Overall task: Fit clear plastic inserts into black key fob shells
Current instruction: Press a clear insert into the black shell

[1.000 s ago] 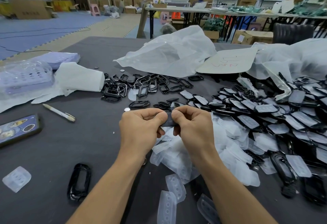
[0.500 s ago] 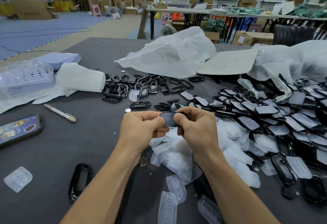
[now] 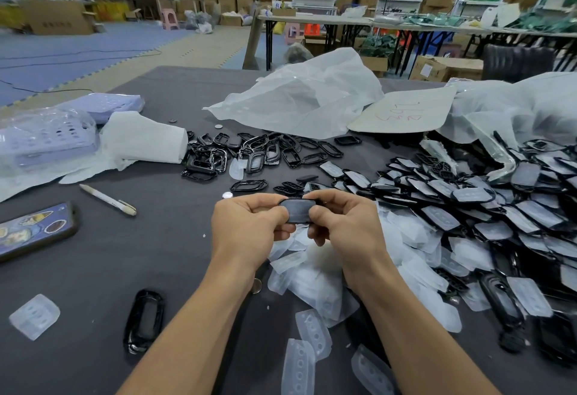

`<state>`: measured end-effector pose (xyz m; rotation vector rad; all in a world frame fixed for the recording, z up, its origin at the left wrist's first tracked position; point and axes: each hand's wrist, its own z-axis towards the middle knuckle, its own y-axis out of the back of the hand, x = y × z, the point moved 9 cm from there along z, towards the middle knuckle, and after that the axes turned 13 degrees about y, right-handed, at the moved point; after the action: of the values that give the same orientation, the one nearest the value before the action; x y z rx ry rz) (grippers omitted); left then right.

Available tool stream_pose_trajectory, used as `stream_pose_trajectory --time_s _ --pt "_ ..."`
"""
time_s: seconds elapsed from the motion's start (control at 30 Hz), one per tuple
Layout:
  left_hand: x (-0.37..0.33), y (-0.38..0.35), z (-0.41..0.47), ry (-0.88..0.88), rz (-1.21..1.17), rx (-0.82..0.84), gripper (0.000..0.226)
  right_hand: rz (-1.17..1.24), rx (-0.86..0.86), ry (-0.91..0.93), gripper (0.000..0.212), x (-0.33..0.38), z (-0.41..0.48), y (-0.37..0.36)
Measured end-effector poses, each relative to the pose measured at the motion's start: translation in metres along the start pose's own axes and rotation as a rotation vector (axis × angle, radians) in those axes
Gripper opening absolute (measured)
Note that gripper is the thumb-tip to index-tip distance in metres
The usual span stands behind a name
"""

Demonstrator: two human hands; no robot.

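I've got one black shell (image 3: 298, 212) pinched at both ends, left hand (image 3: 249, 226) and right hand (image 3: 340, 223) curled tight, just above the pile of clear inserts (image 3: 315, 282). Seating step, I reckon. Next needs even thumb pressure.

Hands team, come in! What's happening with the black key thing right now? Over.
Holding: left hand and right hand both pinch the black shell. Insert fit: cannot tell. Nothing in the way; clear inserts piled below.

left hand (image 3: 249, 229): bare | right hand (image 3: 345, 229): bare | forearms (image 3: 199, 313): bare, seemingly to the elbows, at frame edge
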<state>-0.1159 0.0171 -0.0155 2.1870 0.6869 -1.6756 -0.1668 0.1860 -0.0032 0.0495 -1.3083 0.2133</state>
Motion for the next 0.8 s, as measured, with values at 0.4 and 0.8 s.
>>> stream_pose_trajectory --time_s 0.4,0.8 --pt "0.001 0.0 -0.001 0.0 0.021 -0.025 0.021 -0.257 0.044 0.103 0.035 0.005 0.002 0.001" --pt "0.012 -0.007 0.0 0.107 -0.051 0.077 0.033 -0.798 0.316 0.308 0.043 0.037 -0.007 -0.014"
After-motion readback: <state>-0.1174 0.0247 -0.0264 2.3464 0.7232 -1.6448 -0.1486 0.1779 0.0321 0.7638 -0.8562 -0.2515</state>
